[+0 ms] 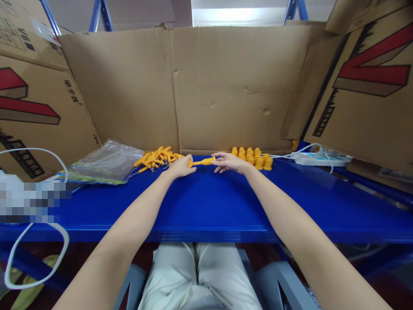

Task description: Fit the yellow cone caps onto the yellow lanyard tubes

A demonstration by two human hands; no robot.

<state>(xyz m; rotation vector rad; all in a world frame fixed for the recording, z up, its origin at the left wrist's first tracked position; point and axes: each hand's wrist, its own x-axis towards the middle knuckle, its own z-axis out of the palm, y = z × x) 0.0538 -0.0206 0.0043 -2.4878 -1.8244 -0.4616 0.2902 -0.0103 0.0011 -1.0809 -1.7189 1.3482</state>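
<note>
The left hand [183, 167] has its thumb and fingers drawn in on the near end of a slim orange plastic piece with a ribbed shaft [202, 162], which spans the gap between the two hands, lying almost level. The right hand [228, 162] is partly open, its fingers loosely spread and their tips at the other end of the piece; whether they grip it or only touch it, I cannot tell. Just beyond the left hand, on its outer side, lies a tangled heap of orange plastic parts [156, 157] with thin metal chains [166, 164], and farther out are flat clear plastic bags [103, 165]. Close behind the right hand stand rows of orange bell-shaped pieces [253, 157]; well to its right is a white power strip [322, 160] with a cable [287, 155]. Under both hands runs a glossy blue tabletop [209, 202]. Ahead of them rises a creased cardboard panel [226, 86], flanked by a printed left carton [35, 99] and a printed right carton [371, 77], with blue metal posts [106, 16] above
</note>
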